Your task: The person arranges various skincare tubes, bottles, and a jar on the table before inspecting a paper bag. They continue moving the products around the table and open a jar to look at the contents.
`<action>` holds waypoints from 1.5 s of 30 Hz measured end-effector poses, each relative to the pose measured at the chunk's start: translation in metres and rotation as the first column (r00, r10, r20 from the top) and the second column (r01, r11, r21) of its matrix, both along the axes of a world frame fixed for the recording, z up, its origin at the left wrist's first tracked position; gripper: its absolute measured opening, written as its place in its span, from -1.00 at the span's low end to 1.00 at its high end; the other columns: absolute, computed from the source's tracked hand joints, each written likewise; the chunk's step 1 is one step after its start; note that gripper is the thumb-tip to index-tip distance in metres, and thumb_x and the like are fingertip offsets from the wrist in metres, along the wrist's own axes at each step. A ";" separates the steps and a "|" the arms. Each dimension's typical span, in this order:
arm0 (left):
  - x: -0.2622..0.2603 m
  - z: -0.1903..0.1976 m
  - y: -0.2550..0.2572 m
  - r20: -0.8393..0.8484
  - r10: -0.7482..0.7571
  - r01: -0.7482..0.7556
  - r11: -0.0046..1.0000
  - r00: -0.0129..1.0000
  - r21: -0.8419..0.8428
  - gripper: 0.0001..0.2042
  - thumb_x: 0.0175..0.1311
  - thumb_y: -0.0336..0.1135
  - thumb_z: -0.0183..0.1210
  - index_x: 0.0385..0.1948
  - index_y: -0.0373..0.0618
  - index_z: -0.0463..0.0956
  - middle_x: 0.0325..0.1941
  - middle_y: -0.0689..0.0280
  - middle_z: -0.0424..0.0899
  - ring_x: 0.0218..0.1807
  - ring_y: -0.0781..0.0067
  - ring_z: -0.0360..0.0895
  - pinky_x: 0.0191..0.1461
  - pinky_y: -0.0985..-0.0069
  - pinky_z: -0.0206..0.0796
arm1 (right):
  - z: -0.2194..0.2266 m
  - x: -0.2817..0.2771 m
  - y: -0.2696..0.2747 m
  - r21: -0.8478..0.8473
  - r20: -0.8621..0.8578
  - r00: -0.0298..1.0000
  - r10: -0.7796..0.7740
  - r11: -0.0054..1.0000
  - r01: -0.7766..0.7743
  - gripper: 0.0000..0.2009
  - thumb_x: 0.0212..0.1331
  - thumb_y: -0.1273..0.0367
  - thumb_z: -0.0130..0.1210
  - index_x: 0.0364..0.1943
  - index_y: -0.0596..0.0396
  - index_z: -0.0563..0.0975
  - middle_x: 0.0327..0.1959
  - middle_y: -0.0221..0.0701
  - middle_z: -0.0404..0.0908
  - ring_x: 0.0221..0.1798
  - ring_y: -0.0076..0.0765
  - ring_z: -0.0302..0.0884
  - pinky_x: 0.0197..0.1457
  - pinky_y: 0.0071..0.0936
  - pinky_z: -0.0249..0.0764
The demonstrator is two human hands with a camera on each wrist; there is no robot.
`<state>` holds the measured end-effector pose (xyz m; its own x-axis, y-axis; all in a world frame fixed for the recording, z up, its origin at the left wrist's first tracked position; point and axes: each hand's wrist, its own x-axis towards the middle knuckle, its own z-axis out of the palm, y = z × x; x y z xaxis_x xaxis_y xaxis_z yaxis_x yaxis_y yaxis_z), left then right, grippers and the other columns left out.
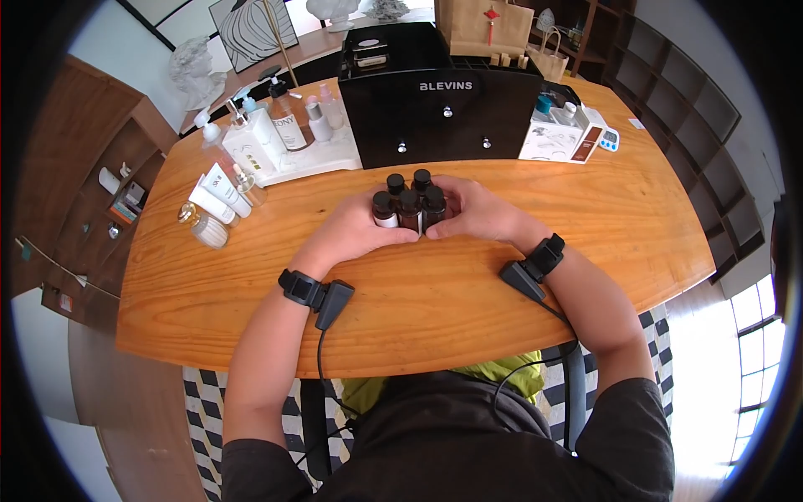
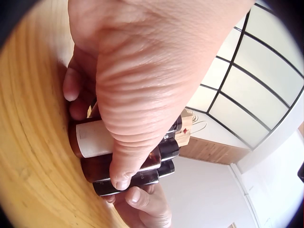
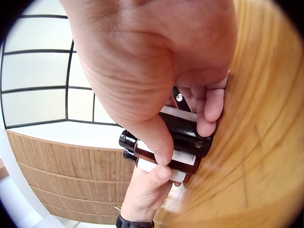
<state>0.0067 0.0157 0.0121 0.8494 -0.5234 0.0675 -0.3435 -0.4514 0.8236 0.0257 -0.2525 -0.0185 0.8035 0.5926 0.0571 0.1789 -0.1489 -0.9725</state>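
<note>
Several small dark brown bottles (image 1: 409,211) with black caps stand bunched together on the wooden table, in front of the black box. Some carry white labels; one label (image 2: 92,138) shows in the left wrist view. My left hand (image 1: 351,227) grips the bunch from the left, its thumb across the near bottles. From the other side my right hand (image 1: 488,214) holds the same bunch, fingers curled around a dark bottle (image 3: 187,135) in the right wrist view. The two thumbs come close together at the near side. Parts of the far bottles are hidden behind the front ones.
A black BLEVINS drawer box (image 1: 443,117) stands behind the bottles. On the left are a white tray (image 1: 314,163) with pump bottles, white tubes (image 1: 219,194) and a gold-capped jar (image 1: 203,226). A white carton (image 1: 552,138) sits right of the box. Cables hang from both wrist cameras.
</note>
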 end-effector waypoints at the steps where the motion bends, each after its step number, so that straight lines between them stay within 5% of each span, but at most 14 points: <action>1: 0.000 -0.001 0.000 -0.001 -0.012 0.012 1.000 1.000 -0.001 -0.56 0.18 -0.22 0.61 0.03 -0.16 0.67 -0.04 0.27 0.81 -0.02 0.41 0.68 0.15 0.39 0.52 | -0.001 0.000 -0.001 0.004 0.005 1.000 0.009 1.000 -0.009 -0.30 0.11 0.42 0.55 0.39 0.16 0.53 0.15 -0.39 0.74 -0.07 -0.53 0.61 0.07 -0.49 0.53; 4: 0.000 -0.002 0.001 0.017 -0.025 0.025 0.999 1.000 -0.034 -0.54 0.17 -0.23 0.61 0.06 -0.17 0.66 -0.02 0.24 0.81 0.00 0.37 0.70 0.17 0.37 0.52 | 0.000 0.000 0.000 0.067 -0.012 0.999 0.042 0.997 -0.041 -0.23 0.10 0.46 0.55 0.46 0.18 0.46 0.23 -0.34 0.69 -0.01 -0.52 0.64 0.11 -0.50 0.57; 6: 0.000 0.002 0.003 0.037 -0.019 0.020 1.000 0.999 -0.019 -0.50 0.15 -0.22 0.62 0.09 -0.17 0.64 -0.02 0.22 0.81 0.02 0.34 0.70 0.18 0.36 0.52 | 0.009 -0.003 -0.002 0.066 -0.141 0.989 0.047 0.997 -0.038 -0.19 0.15 0.63 0.47 0.52 0.20 0.34 0.33 -0.40 0.58 0.31 -0.48 0.59 0.41 -0.43 0.56; 8: -0.001 0.006 0.004 0.038 -0.036 0.035 0.999 0.999 0.011 -0.45 0.11 -0.20 0.64 0.11 -0.17 0.62 -0.02 0.22 0.80 0.03 0.32 0.70 0.19 0.36 0.52 | 0.012 -0.003 -0.005 0.076 -0.129 0.989 0.070 0.995 -0.061 -0.15 0.14 0.63 0.47 0.55 0.20 0.30 0.36 -0.37 0.56 0.28 -0.45 0.62 0.36 -0.43 0.59; 10: 0.005 0.001 0.010 0.050 -0.058 0.057 0.998 0.997 0.020 -0.32 0.09 -0.18 0.66 0.25 -0.18 0.55 0.00 0.22 0.80 0.05 0.33 0.70 0.19 0.39 0.52 | 0.021 -0.005 -0.009 0.071 -0.151 0.986 0.066 0.996 -0.056 -0.05 0.09 0.51 0.54 0.61 0.20 0.26 0.36 -0.21 0.56 0.03 -0.46 0.70 0.17 -0.49 0.63; 13: 0.004 0.011 0.023 -0.135 -0.078 0.081 0.997 0.988 0.019 -0.01 0.13 -0.16 0.64 0.59 -0.19 0.25 0.17 0.21 0.75 0.09 0.41 0.69 0.24 0.44 0.52 | 0.029 0.000 -0.020 -0.023 -0.151 0.986 0.062 0.998 -0.067 -0.13 0.12 0.55 0.49 0.57 0.21 0.32 0.37 -0.26 0.56 0.00 -0.52 0.69 0.12 -0.50 0.62; 17: 0.022 0.012 0.062 -0.141 -0.124 0.142 0.981 0.982 0.131 -0.12 0.29 -0.20 0.53 0.62 -0.16 0.24 0.44 0.14 0.59 0.17 0.41 0.65 0.23 0.43 0.53 | 0.027 0.009 -0.030 -0.020 -0.210 0.978 0.018 1.000 -0.023 -0.28 0.18 0.52 0.44 0.49 0.22 0.45 0.24 -0.22 0.65 -0.17 -0.50 0.70 -0.11 -0.55 0.61; 20: 0.030 0.025 0.088 -0.118 -0.109 0.113 0.993 0.987 0.032 -0.29 0.43 -0.26 0.40 0.58 -0.15 0.31 0.40 0.18 0.63 0.11 0.43 0.65 0.22 0.45 0.53 | 0.026 0.012 -0.031 0.017 -0.282 0.959 -0.014 1.000 0.020 -0.38 0.24 0.53 0.39 0.43 0.26 0.50 0.18 -0.23 0.70 -0.20 -0.48 0.71 -0.17 -0.56 0.60; 24: 0.048 0.037 0.091 -0.035 0.362 -0.364 0.927 0.932 -0.095 -0.55 0.55 -0.30 0.22 0.42 -0.16 0.52 0.20 0.25 0.76 0.01 0.45 0.69 0.09 0.48 0.53 | 0.021 0.016 -0.033 0.064 -0.333 0.942 -0.038 0.996 0.063 -0.47 0.27 0.53 0.37 0.35 0.28 0.54 0.13 -0.22 0.74 -0.23 -0.46 0.74 -0.22 -0.56 0.60; 28: 0.105 0.029 0.089 0.286 0.427 -0.437 0.899 0.858 -0.032 -0.55 0.51 -0.26 0.23 0.37 -0.19 0.55 0.06 0.22 0.81 -0.06 0.36 0.74 0.03 0.44 0.53 | 0.022 0.015 -0.032 0.040 -0.321 0.946 -0.050 0.997 0.066 -0.50 0.31 0.52 0.34 0.34 0.24 0.55 0.07 -0.29 0.77 -0.22 -0.47 0.74 -0.21 -0.59 0.61; 30: 0.124 0.044 0.077 0.452 0.472 -0.562 0.823 0.757 0.082 -0.50 0.43 -0.20 0.27 0.35 -0.22 0.57 0.02 0.07 0.81 -0.04 0.13 0.79 0.06 0.32 0.56 | 0.022 0.015 -0.032 0.030 -0.319 0.945 -0.066 0.996 0.080 -0.52 0.33 0.51 0.34 0.34 0.24 0.56 0.08 -0.29 0.76 -0.22 -0.46 0.74 -0.22 -0.57 0.61; 33: 0.154 0.059 0.069 0.459 0.498 -0.651 0.707 0.736 0.276 -0.47 0.34 -0.11 0.27 0.31 -0.14 0.62 0.16 -0.09 0.77 0.21 -0.08 0.72 0.27 0.18 0.55 | 0.023 0.014 -0.032 0.049 -0.335 0.940 -0.068 0.995 0.089 -0.53 0.34 0.50 0.34 0.32 0.29 0.57 0.10 -0.22 0.76 -0.24 -0.43 0.75 -0.22 -0.54 0.61; 36: 0.180 0.047 0.072 0.538 0.455 -0.680 0.643 0.709 0.353 -0.50 0.33 -0.12 0.26 0.27 -0.13 0.65 0.17 -0.10 0.77 0.23 -0.12 0.71 0.30 0.14 0.55 | 0.021 0.015 -0.034 0.064 -0.339 0.939 -0.062 0.994 0.089 -0.54 0.36 0.50 0.32 0.32 0.30 0.57 0.10 -0.22 0.76 -0.23 -0.43 0.76 -0.22 -0.53 0.61; 45: 0.173 0.045 0.058 0.568 0.532 -0.752 0.604 0.628 0.266 -0.57 0.31 -0.10 0.34 0.14 -0.12 0.72 0.07 -0.04 0.82 0.17 -0.11 0.74 0.26 0.12 0.57 | 0.017 0.015 -0.036 0.074 -0.309 0.950 -0.036 0.995 0.062 -0.59 0.42 0.46 0.29 0.30 0.28 0.58 0.06 -0.29 0.75 -0.23 -0.43 0.76 -0.22 -0.54 0.62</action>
<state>0.1797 0.0740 0.0571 0.9134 0.0960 0.3956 -0.0423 -0.9442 0.3267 0.0410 -0.2882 -0.0010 0.8177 0.5557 -0.1501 -0.1355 -0.0675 -0.9885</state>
